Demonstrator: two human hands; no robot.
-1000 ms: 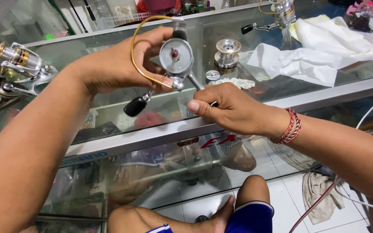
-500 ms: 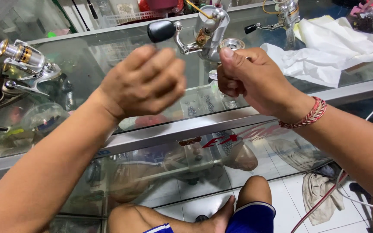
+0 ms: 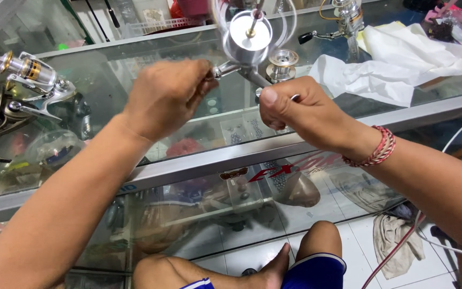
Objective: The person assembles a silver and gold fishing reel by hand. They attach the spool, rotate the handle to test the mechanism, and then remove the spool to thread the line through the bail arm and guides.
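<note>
A loose silver spool [image 3: 283, 63] stood on the glass desk [image 3: 199, 120] just behind the reel, with crumpled white cloth [image 3: 397, 67] to the spool's right and two finished spinning reels [image 3: 20, 88] lying well off to its left. The silver fishing reel [image 3: 248, 43] was held up above the desk, its round polished body facing the camera and a thin shaft poking from its centre. The left hand [image 3: 167, 96] kept a closed grip on the crank side; the right hand [image 3: 295, 109] pinched the reel's foot. Its upper parts were blurred and cut off by the frame.
</note>
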